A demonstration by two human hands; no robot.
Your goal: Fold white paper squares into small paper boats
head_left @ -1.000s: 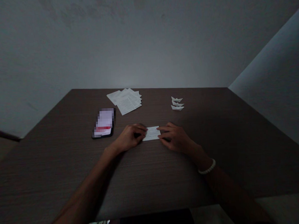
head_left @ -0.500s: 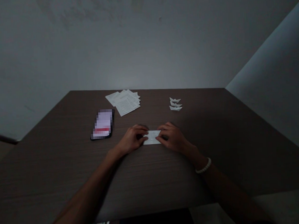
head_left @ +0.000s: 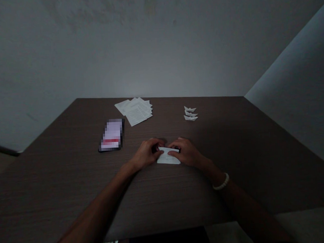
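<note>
A small folded sheet of printed paper (head_left: 168,158) is held low over the table between both hands, its near edge toward me. My left hand (head_left: 148,152) pinches its left top corner, the thumb on the near face and the fingers behind. On the other side my right hand (head_left: 186,151) grips the right part of the top edge in the same way, thumb in front. The fingertips behind the paper are partly hidden. A pale beaded bracelet (head_left: 221,182) circles the right wrist.
A phone (head_left: 111,135) with a blurred screen lies left of my hands. Behind it several printed paper sheets (head_left: 136,113) are fanned out. Three folded paper boats (head_left: 191,118) sit in a row at the back right. A wall (head_left: 159,57) borders the brown table (head_left: 164,196).
The paper has shifted slightly toward me and tilted, and more of its face shows. Both hands have moved with it, their fingers now curled behind its top edge.
</note>
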